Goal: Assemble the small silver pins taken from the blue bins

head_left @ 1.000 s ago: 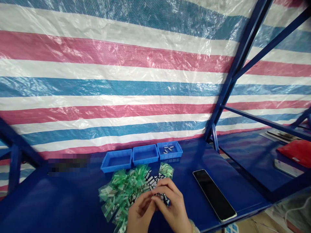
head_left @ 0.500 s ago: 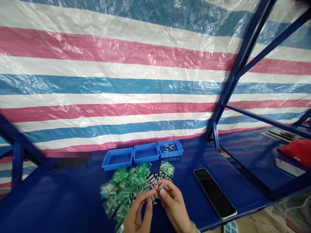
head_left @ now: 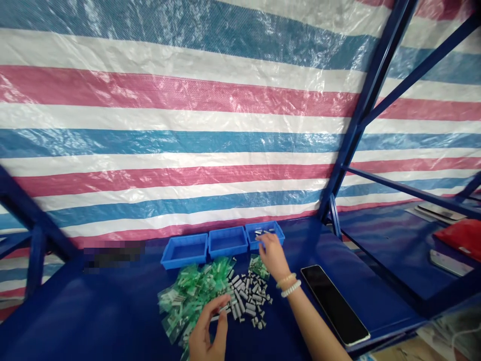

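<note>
My left hand point(head_left: 208, 326) is at the front of the table with thumb and forefinger apart and nothing visible between them. It is beside a loose pile of silvery metal cylinders and screws point(head_left: 250, 297) and a heap of small green-tinted plastic bags point(head_left: 199, 283). My right hand point(head_left: 273, 254) reaches over the front rim of the right blue bin point(head_left: 279, 231), its fingers bent down toward the metal cylinders point(head_left: 259, 232) inside. Whether its fingertips hold a piece cannot be made out. A small green bag point(head_left: 257, 265) lies partly behind this hand.
A middle blue bin point(head_left: 228, 250) and a left blue bin point(head_left: 184, 261) stand in the same row. A black phone point(head_left: 334, 303) lies to the right. Blue metal frame bars point(head_left: 351, 135) rise at the side, before a striped plastic sheet point(head_left: 169, 140).
My right hand has left my left hand, where it pinched a metal cylinder, and moved forward to the right bin. The left hand stays near the pile. The camera view has shifted slightly.
</note>
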Available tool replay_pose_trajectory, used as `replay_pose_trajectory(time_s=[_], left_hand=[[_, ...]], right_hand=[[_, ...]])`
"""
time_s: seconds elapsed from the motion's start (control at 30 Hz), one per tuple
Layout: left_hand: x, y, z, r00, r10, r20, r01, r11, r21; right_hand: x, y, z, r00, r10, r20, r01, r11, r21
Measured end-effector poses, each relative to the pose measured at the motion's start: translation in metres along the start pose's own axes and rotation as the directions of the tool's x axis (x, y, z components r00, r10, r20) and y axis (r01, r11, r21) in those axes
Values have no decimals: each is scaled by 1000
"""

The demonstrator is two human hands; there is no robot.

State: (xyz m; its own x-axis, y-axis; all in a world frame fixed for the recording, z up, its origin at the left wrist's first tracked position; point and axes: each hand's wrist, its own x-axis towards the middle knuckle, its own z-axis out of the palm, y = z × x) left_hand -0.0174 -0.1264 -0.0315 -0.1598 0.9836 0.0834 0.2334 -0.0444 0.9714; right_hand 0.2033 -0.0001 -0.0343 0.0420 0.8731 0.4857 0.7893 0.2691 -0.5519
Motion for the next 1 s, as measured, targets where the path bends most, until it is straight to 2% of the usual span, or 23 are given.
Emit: replay_pose_trajectory(time_s=[0.1, 0.2, 0.3, 0.4, 0.53, 0.67, 0.77, 0.87, 0.93, 1.0], left_hand=[[2, -5, -1, 999, 31, 9, -31, 999, 29], [2, -6, -6, 998, 59, 29, -61, 997, 49], [-1, -5, -10, 998, 57, 2, -57, 997, 49], [-4, -4, -12, 1000, 31, -4, -30, 999, 34], [-7, -3, -10, 999, 39, 13, -39, 999, 12], [-4, -2, -9, 997, 58, 46, -58, 998, 5], [-1, 3, -7, 997, 37, 74, -36, 999, -16], [0, 11, -2, 991, 55, 119, -42, 994, -105], [-3, 17, 2, 981, 65, 181, -33, 985, -172], [-6, 22, 5, 964, 35, 265, 25, 975, -223]], right_hand=[[-21, -24, 21, 970, -120, 210, 131, 990, -43], [-29, -43, 35, 916, -194, 351, 235, 969, -77], [-27, -51, 39, 880, -218, 422, 287, 952, -105], [-22, -50, 40, 873, -208, 441, 289, 950, -123], [-16, -47, 36, 891, -194, 411, 247, 966, -78], [-21, -47, 20, 935, -163, 314, 159, 987, 37], [-39, -56, -3, 968, -119, 221, 87, 985, 151], [-65, -74, -26, 989, -83, 126, 45, 959, 280], [-81, -88, -38, 998, -43, 40, 23, 912, 411], [-91, -100, -46, 1000, -19, -7, 20, 873, 487]])
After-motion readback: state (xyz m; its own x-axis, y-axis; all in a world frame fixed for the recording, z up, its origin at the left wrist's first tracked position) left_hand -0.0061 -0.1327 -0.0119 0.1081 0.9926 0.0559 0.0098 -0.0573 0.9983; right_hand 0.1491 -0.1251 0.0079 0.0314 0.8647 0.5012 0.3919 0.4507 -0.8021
